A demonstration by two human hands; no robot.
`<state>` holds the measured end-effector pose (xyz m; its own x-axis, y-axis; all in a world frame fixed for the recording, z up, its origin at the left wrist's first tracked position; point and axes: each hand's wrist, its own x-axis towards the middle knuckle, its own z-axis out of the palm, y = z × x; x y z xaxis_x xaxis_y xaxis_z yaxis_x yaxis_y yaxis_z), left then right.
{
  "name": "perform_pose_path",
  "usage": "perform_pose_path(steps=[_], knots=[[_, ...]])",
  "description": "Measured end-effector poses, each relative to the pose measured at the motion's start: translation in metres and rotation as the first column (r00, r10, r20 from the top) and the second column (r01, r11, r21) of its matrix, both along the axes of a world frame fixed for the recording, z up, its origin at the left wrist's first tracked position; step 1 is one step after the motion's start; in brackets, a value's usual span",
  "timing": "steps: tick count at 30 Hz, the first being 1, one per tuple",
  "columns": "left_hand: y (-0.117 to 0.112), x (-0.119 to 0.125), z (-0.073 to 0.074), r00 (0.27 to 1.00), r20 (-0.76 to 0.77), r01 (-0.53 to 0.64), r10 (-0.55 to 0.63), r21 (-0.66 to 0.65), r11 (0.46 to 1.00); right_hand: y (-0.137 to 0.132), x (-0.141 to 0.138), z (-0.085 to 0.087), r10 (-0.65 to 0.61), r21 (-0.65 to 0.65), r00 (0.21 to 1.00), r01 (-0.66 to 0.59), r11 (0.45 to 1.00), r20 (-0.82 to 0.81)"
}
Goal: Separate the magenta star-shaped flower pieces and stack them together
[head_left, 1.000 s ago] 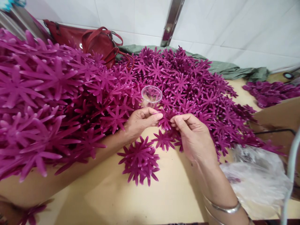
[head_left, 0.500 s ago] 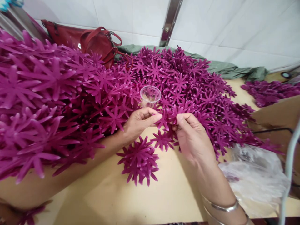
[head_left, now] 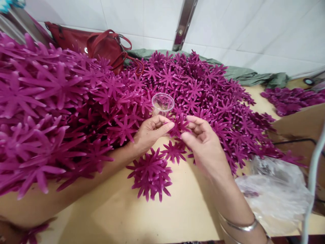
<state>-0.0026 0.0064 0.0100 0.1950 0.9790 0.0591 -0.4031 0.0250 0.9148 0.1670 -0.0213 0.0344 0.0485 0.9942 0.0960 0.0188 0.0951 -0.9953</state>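
Just past the middle of the table, my left hand (head_left: 153, 132) pinches a purple flower piece (head_left: 179, 124) with narrow, pale-tipped petals between thumb and fingers. Close to the right side of that flower is my right hand (head_left: 207, 145), its thumb and curled fingers apart around the petal tips. Below the hands, a single flower piece (head_left: 174, 152) lies beside a small stack of similar flowers (head_left: 151, 174) on the table. A clear plastic cup (head_left: 163, 102) stands right behind my left hand; its contents are hard to make out.
Large heaps of purple flower pieces (head_left: 58, 88) cover the left and back. Against the wall rests a red handbag (head_left: 76, 40). At right are a crumpled plastic bag (head_left: 276, 193), a cardboard box (head_left: 297, 128) and a pale cable (head_left: 312, 183).
My right hand has moved left and brought its flower piece against the one in my left hand. Its thumb and fingers have parted. The loose flower below shifted slightly left.
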Motion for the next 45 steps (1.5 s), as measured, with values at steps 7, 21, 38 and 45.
perform_pose_path(steps=[7,21,38,45], knots=[[-0.001,0.000,0.000,0.999,-0.040,0.009,-0.009,0.013,1.000,-0.010,-0.003,0.000,-0.109,0.148,0.973,0.079,0.986,0.205],[-0.001,0.004,0.002,0.993,0.056,-0.095,0.102,-0.121,0.988,0.004,0.008,-0.009,-0.158,0.032,0.968,0.168,0.985,-0.194],[0.000,0.002,0.000,0.994,0.102,-0.044,0.051,-0.069,0.997,-0.011,0.002,0.007,0.101,-0.012,0.992,-0.101,0.995,0.072],[-0.002,0.000,0.003,0.988,0.152,0.024,-0.027,0.022,0.999,-0.013,0.001,0.009,0.012,0.036,0.977,-0.020,0.999,0.211]])
